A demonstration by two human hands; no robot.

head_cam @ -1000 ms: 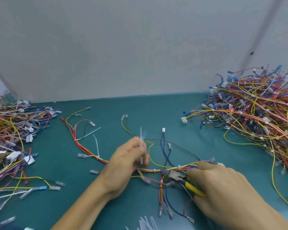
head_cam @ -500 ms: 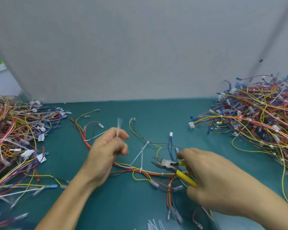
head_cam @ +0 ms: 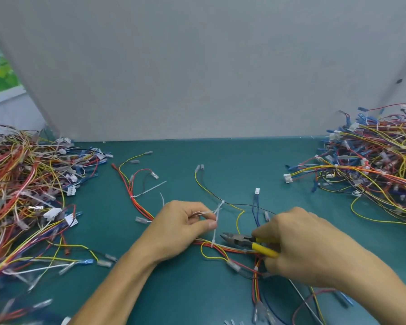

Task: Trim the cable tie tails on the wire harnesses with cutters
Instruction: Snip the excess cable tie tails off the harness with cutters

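- Left hand (head_cam: 181,228): fingers curled, thumb and forefinger pinching a white cable tie tail (head_cam: 214,233). A few thin pale strips, blurred, sit under the curled fingers.
- The pinched tail stands nearly upright from its tie on the wire harness (head_cam: 232,249), a red, orange and yellow bundle lying flat on the mat between the two hands.
- A second white tail crosses the pinched one just above the thumb. It comes from a tie on a yellow and black wire pair behind.
- Right hand (head_cam: 300,245): closed round the yellow handles of the cutters (head_cam: 240,240). The cutter nose points left, blades slightly parted, tip just beside the pinched tail but not touching it. The nose lies low over the harness bundle.
- One more long uncut tie tail (head_cam: 151,189) sticks out of a red wire bundle behind the left hand, well apart from the cutters.
- Teal mat (head_cam: 185,289): bare stretch in front of the left forearm and between the hands and the grey partition (head_cam: 197,66), which closes off the far edge.
- Left harness pile (head_cam: 21,184) fills the left side of the mat; right harness pile (head_cam: 373,170) fills the right. Both are well apart from the hands.
- Short white offcuts (head_cam: 229,322) lie at the near edge.
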